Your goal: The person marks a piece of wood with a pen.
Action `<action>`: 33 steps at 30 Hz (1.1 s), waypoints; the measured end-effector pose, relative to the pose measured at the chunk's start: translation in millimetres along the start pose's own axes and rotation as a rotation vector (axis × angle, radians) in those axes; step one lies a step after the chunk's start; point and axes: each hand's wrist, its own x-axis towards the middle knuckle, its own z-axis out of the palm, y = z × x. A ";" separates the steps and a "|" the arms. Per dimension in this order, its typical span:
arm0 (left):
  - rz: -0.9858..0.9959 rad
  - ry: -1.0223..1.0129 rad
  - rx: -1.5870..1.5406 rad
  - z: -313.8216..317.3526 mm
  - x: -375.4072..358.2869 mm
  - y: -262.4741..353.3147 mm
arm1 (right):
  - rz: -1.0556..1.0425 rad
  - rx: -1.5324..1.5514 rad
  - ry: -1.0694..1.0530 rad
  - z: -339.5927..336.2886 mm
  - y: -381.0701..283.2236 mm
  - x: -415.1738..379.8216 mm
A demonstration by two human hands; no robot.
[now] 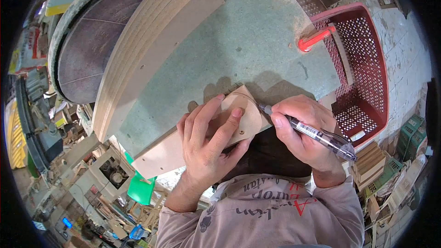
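My left hand [204, 133] presses down on a thin wooden template [250, 115] with a rounded end and a small hole. Two fingertips rest on the template, while the thumb lies along the near edge of the wooden board [158, 156] beneath it. A corner of that board shows past the template's curve. In my right hand [305, 131] is a clear-barrelled pen [321, 138] with a dark grip and a barcode label. Its tip meets the board right beside the template's rounded edge. Part of the template is hidden under my left hand.
Under the board lies a greenish worktop [197, 69] with sawdust. Stacked curved wooden pieces [151, 41] stand at its left, against a large round sanding disc [92, 41]. A red handle [317, 39] is at the right, near a red plastic basket [383, 78].
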 end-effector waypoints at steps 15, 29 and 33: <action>-0.006 -0.008 -0.004 0.3 -1.5 -0.5 | 0.010 -0.001 0.001 1.3 -1.0 -4.7; 0.010 0.023 -0.020 0.5 0.3 0.5 | -0.101 -0.024 0.034 6.1 -8.9 -40.0; 0.021 0.030 -0.023 3.1 -1.4 -3.7 | -0.085 0.008 0.026 -0.2 -9.3 -43.4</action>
